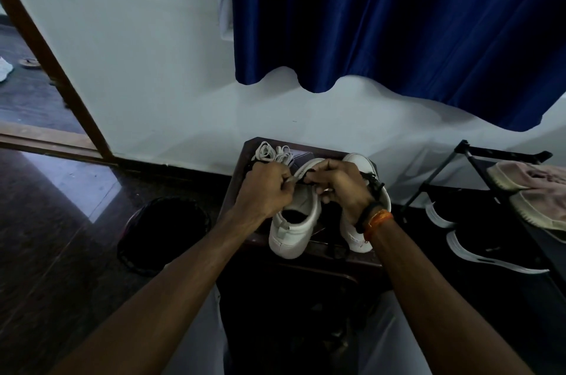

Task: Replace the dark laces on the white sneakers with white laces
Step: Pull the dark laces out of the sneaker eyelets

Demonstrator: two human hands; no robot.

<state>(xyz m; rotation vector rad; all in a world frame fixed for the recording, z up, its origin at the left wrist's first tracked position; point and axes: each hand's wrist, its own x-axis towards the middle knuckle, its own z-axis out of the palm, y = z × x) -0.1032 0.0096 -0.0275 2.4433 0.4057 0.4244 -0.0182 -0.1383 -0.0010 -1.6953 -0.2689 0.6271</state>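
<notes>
Unlacing the left sneaker (295, 218): both hands pinch its dark lace (303, 180).
Left hand (265, 191) and right hand (340, 188) grip this limp, light cord; it likely handles best near the eyelets.

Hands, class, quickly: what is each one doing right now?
Left hand: fingers curled, pinching the dark lace over the left sneaker.
Right hand: fingers curled, pinching the same lace.

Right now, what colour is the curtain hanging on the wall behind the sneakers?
Deep blue. The curtain shows best, and only, in the head view.
</notes>
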